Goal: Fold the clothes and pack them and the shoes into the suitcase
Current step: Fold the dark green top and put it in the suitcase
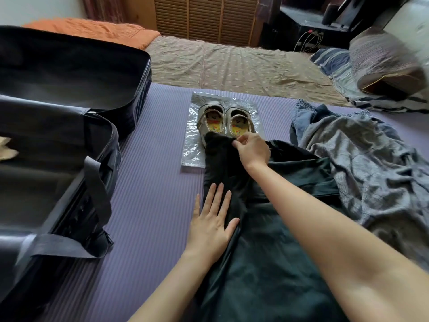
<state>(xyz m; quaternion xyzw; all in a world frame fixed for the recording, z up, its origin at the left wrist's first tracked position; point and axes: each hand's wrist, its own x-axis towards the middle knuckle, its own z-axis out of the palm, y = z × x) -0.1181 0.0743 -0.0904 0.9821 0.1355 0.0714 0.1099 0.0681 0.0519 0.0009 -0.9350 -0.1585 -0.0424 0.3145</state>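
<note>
A dark green-black garment (267, 240) lies stretched out on the purple mat (151, 194) in front of me. My left hand (212, 219) rests flat and open on its left edge. My right hand (251, 149) pinches the far end of the garment, which overlaps the heels of a pair of small beige shoes (228, 120). The shoes stand on a clear plastic bag (192, 147). An open black suitcase (69, 135) lies at the left, with something pale (7, 149) inside it. A crumpled grey garment (366, 163) and a blue one (304, 112) lie at the right.
Beyond the mat is a bed with a brown patterned sheet (232, 63) and an orange blanket (92, 31). A striped pillow or bundle (383, 61) sits at the far right. A slatted wooden panel (204, 17) stands behind the bed.
</note>
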